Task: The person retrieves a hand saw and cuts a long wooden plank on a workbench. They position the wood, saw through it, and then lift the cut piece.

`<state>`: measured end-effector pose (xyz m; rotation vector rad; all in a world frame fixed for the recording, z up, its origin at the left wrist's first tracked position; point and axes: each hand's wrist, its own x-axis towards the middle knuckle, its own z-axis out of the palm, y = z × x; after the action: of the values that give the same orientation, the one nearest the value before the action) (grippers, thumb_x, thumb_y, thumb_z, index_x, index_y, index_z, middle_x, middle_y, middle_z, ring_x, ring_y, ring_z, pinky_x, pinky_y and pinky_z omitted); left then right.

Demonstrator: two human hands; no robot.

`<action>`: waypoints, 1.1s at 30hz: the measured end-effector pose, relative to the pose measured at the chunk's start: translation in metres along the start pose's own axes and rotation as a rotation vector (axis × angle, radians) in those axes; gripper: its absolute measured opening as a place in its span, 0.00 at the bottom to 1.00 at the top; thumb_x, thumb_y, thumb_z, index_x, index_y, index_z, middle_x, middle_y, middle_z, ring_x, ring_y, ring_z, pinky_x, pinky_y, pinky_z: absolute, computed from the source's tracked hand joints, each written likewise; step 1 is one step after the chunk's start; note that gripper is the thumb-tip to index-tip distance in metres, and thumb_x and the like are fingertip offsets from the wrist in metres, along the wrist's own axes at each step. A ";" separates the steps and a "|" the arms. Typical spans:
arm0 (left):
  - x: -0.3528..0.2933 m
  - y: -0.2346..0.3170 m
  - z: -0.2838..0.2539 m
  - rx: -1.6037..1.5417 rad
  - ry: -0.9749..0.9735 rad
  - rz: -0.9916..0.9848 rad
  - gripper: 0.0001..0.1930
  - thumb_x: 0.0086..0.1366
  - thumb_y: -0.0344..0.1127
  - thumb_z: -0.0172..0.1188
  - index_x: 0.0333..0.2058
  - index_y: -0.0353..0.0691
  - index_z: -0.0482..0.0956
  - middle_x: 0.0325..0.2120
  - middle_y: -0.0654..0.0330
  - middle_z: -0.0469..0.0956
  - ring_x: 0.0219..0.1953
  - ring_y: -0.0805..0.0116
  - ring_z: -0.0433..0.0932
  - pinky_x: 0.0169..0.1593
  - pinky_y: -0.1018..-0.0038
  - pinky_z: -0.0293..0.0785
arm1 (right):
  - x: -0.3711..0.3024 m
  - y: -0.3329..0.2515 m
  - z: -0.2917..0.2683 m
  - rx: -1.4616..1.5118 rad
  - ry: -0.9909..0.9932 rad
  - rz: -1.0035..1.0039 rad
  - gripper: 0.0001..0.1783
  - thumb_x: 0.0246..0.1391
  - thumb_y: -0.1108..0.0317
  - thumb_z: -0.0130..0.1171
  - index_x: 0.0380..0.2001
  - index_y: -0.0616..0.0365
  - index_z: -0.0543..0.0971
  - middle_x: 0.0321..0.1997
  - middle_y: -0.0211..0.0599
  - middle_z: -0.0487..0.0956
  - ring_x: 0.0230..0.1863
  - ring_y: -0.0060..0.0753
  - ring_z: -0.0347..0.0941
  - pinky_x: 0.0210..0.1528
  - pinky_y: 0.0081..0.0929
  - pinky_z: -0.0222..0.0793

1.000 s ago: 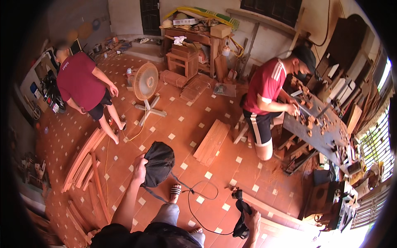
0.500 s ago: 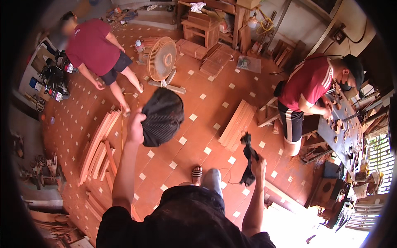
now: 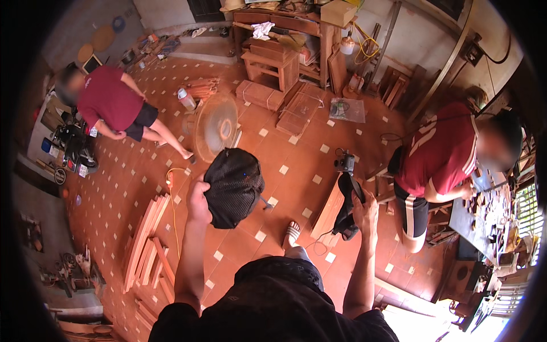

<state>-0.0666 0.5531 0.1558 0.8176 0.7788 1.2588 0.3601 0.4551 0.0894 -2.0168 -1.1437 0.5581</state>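
My left hand [image 3: 199, 200] is closed on the edge of a black mesh cap [image 3: 233, 188], holding it up in front of me over the tiled floor. My right hand [image 3: 366, 212] grips a black strap [image 3: 346, 208] with padded-looking parts. At the strap's upper end shows a small grey device [image 3: 345, 162], and a thin cable loops below it. Cap and strap are apart from each other. My fingertips are partly hidden behind both things.
A round fan [image 3: 215, 128] stands just beyond the cap. Wooden strips [image 3: 147, 239] lie at the left beside a yellow cord [image 3: 174, 211]; boards [image 3: 327, 214] lie under the strap. One person [image 3: 111, 100] walks at the far left; another [image 3: 439, 148] bends over a workbench [image 3: 481, 219] at the right.
The cap has shifted right and slightly down in view, and the strap has come up, its grey device now showing. The person at left has moved left. My foot has stepped forward.
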 end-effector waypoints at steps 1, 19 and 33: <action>0.017 0.000 0.009 0.009 -0.024 0.002 0.29 0.58 0.34 0.45 0.56 0.22 0.75 0.50 0.46 0.82 0.51 0.57 0.82 0.60 0.64 0.76 | 0.023 -0.016 -0.004 0.028 -0.011 -0.002 0.21 0.61 0.55 0.63 0.47 0.63 0.83 0.45 0.60 0.81 0.47 0.62 0.80 0.47 0.45 0.74; 0.327 -0.109 0.106 0.155 -0.406 -0.237 0.28 0.59 0.38 0.46 0.55 0.32 0.77 0.53 0.51 0.78 0.56 0.56 0.77 0.63 0.59 0.72 | 0.193 -0.097 -0.026 0.076 0.117 -0.032 0.22 0.54 0.68 0.64 0.53 0.61 0.80 0.51 0.55 0.80 0.56 0.62 0.75 0.58 0.50 0.73; 0.312 -0.204 0.248 0.191 -1.313 -0.806 0.27 0.55 0.34 0.46 0.49 0.22 0.78 0.44 0.47 0.84 0.46 0.59 0.84 0.56 0.66 0.79 | 0.020 -0.089 -0.048 -0.045 0.730 0.588 0.23 0.57 0.66 0.59 0.56 0.60 0.79 0.55 0.51 0.81 0.60 0.57 0.75 0.65 0.45 0.69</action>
<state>0.2911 0.8139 0.0873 1.0956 0.0680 -0.1856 0.3543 0.4830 0.1888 -2.2985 -0.1255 0.0315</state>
